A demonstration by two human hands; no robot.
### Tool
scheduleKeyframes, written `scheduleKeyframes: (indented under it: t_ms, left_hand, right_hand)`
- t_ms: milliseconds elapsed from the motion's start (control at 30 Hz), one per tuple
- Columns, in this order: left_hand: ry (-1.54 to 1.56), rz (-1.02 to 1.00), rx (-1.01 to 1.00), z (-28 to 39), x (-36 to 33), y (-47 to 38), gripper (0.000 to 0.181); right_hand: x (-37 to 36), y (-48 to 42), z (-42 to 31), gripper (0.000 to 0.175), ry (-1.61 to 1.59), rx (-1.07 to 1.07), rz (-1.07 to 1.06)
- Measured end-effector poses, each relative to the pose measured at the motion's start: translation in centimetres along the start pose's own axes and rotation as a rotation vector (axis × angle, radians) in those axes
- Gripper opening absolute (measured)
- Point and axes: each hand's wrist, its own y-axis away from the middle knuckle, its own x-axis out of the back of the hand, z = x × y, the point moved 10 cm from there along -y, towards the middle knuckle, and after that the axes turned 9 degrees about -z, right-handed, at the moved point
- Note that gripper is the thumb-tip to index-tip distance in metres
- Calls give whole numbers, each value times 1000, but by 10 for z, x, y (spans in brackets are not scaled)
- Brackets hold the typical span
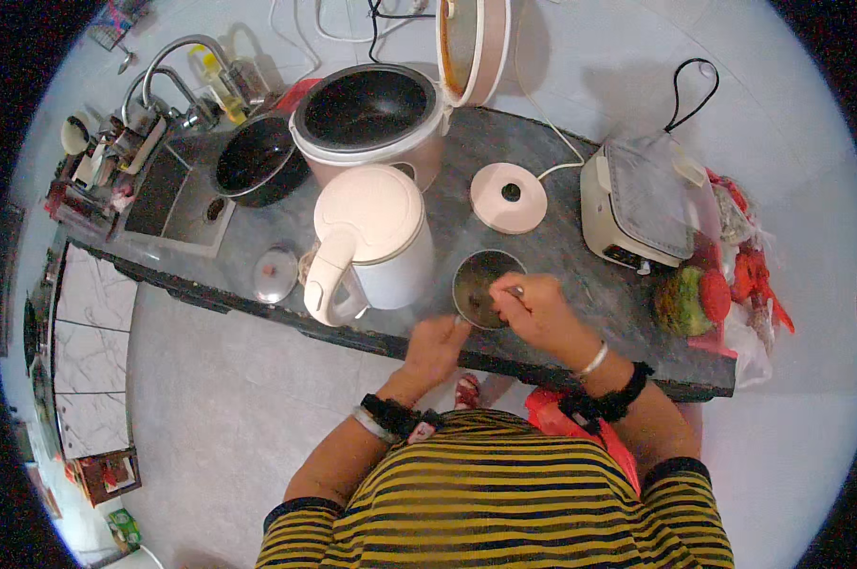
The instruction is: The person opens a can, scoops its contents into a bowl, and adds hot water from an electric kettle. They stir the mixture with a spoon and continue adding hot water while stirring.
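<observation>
A round metal-rimmed cup [479, 288] stands on the dark stone counter, with brownish liquid inside. My left hand [432, 348] grips it at the near left side, fingers closed by the rim; the part under them is hidden. Over the cup's right rim, my right hand [535, 309] is closed around a thin metal utensil [517, 291], probably a spoon. Only a bit of its handle shows above the fist. Left of the cup stands a white electric kettle [393, 249] with its cream lid shut. Its pink power base [508, 199] lies behind the cup, bare.
Behind the kettle is an open rice cooker [368, 110] with a dark inner pot. A black pan [257, 160], a glass lid [275, 275] and a sink [179, 195] are leftward. To the right are a cream appliance [645, 203], a green gourd-like item [681, 302] and plastic bags [752, 341].
</observation>
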Motion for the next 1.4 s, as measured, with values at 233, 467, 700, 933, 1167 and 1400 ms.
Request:
scheduleKeyframes:
  t_ms: [233, 467, 700, 933, 1167, 1400]
  left_hand:
    - [-13, 15, 69, 2, 4, 3, 40]
    - [-45, -5, 61, 0, 2, 2, 40]
    - [3, -34, 59, -3, -3, -1, 34]
    - [458, -43, 232, -39, -25, 10, 27]
    - [356, 73, 329, -24, -12, 69, 35]
    - [367, 155, 335, -12, 30, 153, 38]
  right_hand:
    - [5, 8, -1, 11, 134, 34, -41]
    - [12, 4, -9, 8, 252, 97, -28]
    - [7, 2, -9, 9, 159, 87, 47]
    - [-2, 7, -5, 8, 46, 149, -115]
    - [-23, 14, -25, 8, -35, 119, -419]
    - [-63, 14, -89, 8, 77, 328, -416]
